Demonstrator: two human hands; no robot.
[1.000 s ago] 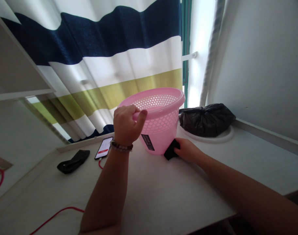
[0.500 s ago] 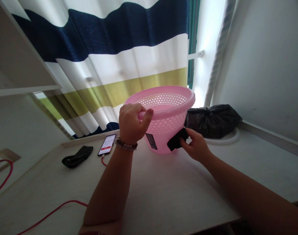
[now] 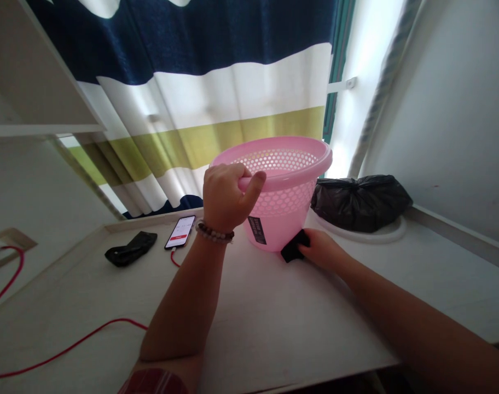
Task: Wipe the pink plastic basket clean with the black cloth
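Note:
A pink plastic basket (image 3: 282,219) with a perforated upper wall and a dark label stands on the white table, tilted slightly. My left hand (image 3: 228,194), with a beaded bracelet at the wrist, is closed around its near left rim, thumb over the edge. Low on the basket's right side, my right hand (image 3: 319,246) grips a black cloth (image 3: 292,247) pressed against or close to the wall near the base. Part of the cloth is hidden by the fingers.
A tied black plastic bag (image 3: 362,205) sits on a white round lid-like piece (image 3: 381,235) at right. Leftward lie a phone (image 3: 179,232) on a red cable (image 3: 89,339) and a folded black item (image 3: 131,249). Behind hangs a striped curtain (image 3: 233,87).
My right hand has moved the black cloth down the basket's side towards its base. My left hand keeps its hold on the rim. The camera view has shifted slightly.

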